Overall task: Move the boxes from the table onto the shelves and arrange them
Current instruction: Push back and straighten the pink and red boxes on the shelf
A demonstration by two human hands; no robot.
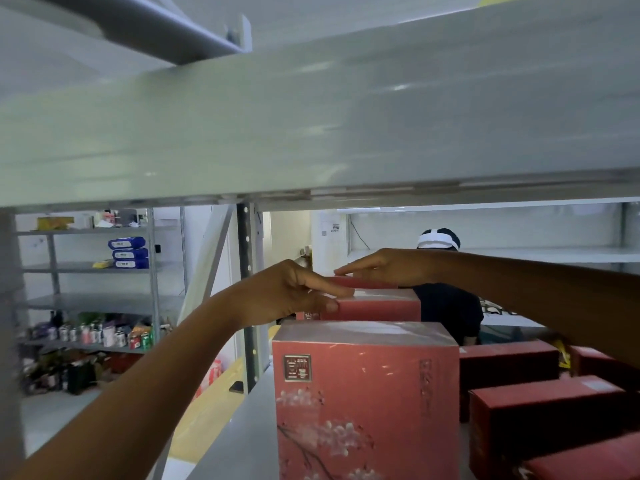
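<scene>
Both my arms reach into a grey shelf [228,441] under a low white shelf board [311,126]. A pink box [381,304] stands at the back of the shelf. My left hand [294,292] grips its left top corner, thumb on the side and fingers on the lid. My right hand [384,268] lies flat on its top, fingers stretched out to the left. In front stands a larger pink box with blossom print [367,403], touched by neither hand.
Several dark red boxes [540,410] lie on the shelf to the right. A shelf post [247,289] rises just left of the boxes. Behind, a person in a dark shirt and white headband [446,306] stands. At far left another rack [100,299] holds cans and blue packs.
</scene>
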